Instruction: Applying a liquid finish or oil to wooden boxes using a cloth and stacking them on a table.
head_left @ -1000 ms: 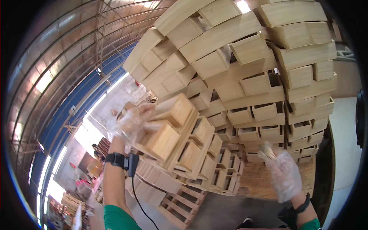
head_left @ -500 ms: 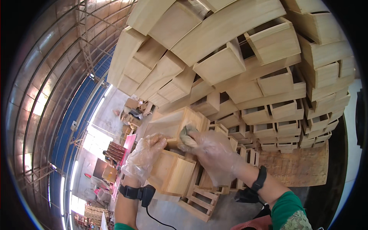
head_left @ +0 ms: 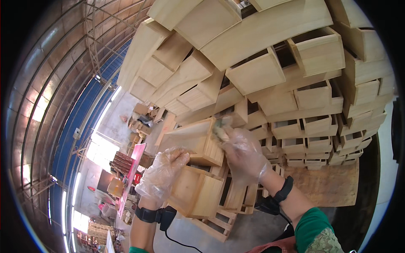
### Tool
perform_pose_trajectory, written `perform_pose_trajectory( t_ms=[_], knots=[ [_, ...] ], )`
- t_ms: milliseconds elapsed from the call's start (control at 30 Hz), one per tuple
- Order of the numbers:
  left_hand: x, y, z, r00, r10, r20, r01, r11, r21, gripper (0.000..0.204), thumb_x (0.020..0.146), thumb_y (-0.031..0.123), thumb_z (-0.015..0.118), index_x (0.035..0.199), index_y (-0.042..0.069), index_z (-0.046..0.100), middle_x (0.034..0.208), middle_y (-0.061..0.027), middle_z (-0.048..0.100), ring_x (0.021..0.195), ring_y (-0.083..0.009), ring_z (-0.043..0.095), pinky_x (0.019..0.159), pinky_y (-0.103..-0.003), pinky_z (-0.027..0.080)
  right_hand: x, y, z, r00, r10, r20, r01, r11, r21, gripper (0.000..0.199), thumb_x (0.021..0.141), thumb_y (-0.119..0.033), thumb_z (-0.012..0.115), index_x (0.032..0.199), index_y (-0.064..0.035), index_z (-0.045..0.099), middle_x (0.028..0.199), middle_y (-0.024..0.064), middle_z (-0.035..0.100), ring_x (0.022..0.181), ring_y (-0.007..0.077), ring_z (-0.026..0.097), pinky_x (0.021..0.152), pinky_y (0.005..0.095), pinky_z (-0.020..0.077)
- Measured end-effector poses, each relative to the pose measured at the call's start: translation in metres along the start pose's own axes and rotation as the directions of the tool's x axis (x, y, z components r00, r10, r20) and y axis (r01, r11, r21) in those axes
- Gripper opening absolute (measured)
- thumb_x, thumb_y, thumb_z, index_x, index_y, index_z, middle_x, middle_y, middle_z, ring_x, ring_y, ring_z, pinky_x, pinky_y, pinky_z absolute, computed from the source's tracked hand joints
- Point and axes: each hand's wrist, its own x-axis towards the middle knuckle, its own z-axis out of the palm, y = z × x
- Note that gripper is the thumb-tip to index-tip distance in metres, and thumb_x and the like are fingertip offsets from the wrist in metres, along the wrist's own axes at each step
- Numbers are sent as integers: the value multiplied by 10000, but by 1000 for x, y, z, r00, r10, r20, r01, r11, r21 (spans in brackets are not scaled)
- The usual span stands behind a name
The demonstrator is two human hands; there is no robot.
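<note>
A tall stack of pale wooden boxes fills the view behind, crowding close. The wooden box sits at the stack's lower front edge. The left hand, gloved, has its grip clamped on the box's side. The right hand, gloved, has its grip clamped on a small pad pressed to the box top.

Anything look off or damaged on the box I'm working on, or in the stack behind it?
Nothing stands out. The left hand steadies the open wooden box while the right hand presses a small pad against its edge. The stacked wooden boxes behind show no visible damage.
</note>
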Motion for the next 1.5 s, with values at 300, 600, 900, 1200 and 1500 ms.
perform_pose_trajectory(
  t_ms=[300,600,900,1200,1500],
  knots=[
    [-7,21,-3,978,-107,179,111,994,-11,443,978,289,652,1243,-65,629,1172,-157,670,1118,-234,623,1007,-316,455,6,-16,-8,987,159,35,-163,971,176,332,877,-200,660,1194,-105,664,1047,183,678,928,372,651,763,448,518],
    [-7,3,-15,999,7,43,-12,994,112,375,976,288,665,1216,0,659,1035,-120,708,971,-224,660,867,-345,503,-40,-40,-73,534,759,372,-839,531,121,258,972,-200,611,1182,-56,652,1022,189,659,878,297,631,790,397,511],
    [-94,24,-35,957,291,3,-279,914,294,436,768,51,785,1183,56,652,1204,-130,648,1102,-282,604,980,-377,459,-113,-59,-176,607,738,296,-749,655,-97,253,969,-208,585,1151,-49,660,1040,201,652,949,362,617,836,412,489],
    [-136,24,14,940,333,-77,-234,791,565,533,736,335,861,1140,53,659,1140,-124,655,1086,-348,607,995,-475,453,-148,-110,-298,463,878,121,-853,479,-207,316,955,-212,637,1197,-9,660,1100,152,666,1037,275,630,939,324,461],
    [-153,144,153,642,767,15,-662,544,516,604,753,281,848,1251,64,583,1294,-160,589,1217,-395,554,1037,-517,441,-176,-174,-443,386,913,-129,-905,348,-246,221,959,-123,617,1138,4,636,1032,84,649,894,156,581,796,289,472]
  ],
)
